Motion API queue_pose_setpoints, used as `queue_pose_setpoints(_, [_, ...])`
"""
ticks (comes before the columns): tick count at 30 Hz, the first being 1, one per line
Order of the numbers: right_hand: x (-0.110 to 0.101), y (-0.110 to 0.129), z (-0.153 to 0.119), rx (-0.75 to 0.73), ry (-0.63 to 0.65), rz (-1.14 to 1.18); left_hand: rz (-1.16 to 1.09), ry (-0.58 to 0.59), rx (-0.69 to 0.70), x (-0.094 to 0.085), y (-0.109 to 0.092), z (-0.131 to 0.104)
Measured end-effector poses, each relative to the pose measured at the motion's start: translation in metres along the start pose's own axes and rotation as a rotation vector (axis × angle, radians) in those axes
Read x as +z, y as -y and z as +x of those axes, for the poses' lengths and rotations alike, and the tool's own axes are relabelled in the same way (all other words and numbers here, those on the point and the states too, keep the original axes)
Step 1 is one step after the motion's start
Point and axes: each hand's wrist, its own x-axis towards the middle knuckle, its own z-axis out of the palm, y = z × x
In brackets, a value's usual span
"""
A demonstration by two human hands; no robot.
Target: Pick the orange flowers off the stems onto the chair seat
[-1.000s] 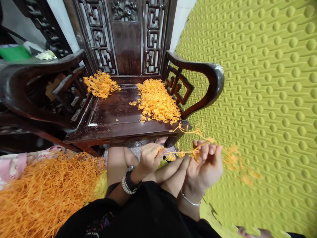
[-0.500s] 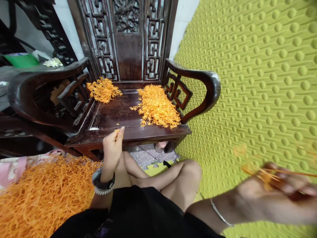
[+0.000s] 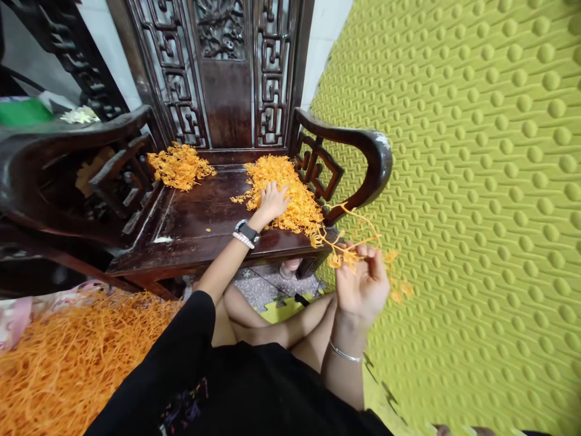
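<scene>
My left hand [image 3: 273, 201], with a dark watch and a pale coiled band at its wrist, reaches over the chair seat. Its fingers are apart and rest on the larger pile of small orange plastic sprigs [image 3: 302, 209]; the fingertips partly sink among the pieces. Off the seat's front right corner, my right hand [image 3: 362, 281] is palm up, its fingers closed on thin orange plastic flower stems [image 3: 347, 251]. These branch out on both sides of the fingers, some near the pile's edge. A smaller pile of orange sprigs [image 3: 180, 166] lies at the seat's back left.
The dark carved wooden chair [image 3: 200, 212] has curved armrests on both sides. A big heap of orange plastic strands [image 3: 86, 351] fills the lower left. Yellow bumpy foam matting [image 3: 472, 181] covers the right side. Under the seat stands a pinkish container [image 3: 289, 267].
My left hand has moved from the seat's front edge onto the larger pile, its fingers now spread. My right hand has swung in from the far right with the orange stems.
</scene>
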Motion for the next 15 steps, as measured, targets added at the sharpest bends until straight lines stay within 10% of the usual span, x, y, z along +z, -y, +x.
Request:
queue_pose_setpoints(7, [-0.002,-0.009,0.002,0.039,-0.043,-0.027,-0.508,-0.371,0.024,-0.021,-0.011,-0.043])
queue_pose_setpoints(15, [0.007,-0.033,-0.002,0.232,0.047,-0.156,-1.534,0.396,0.022,-0.041,-0.046,-0.153])
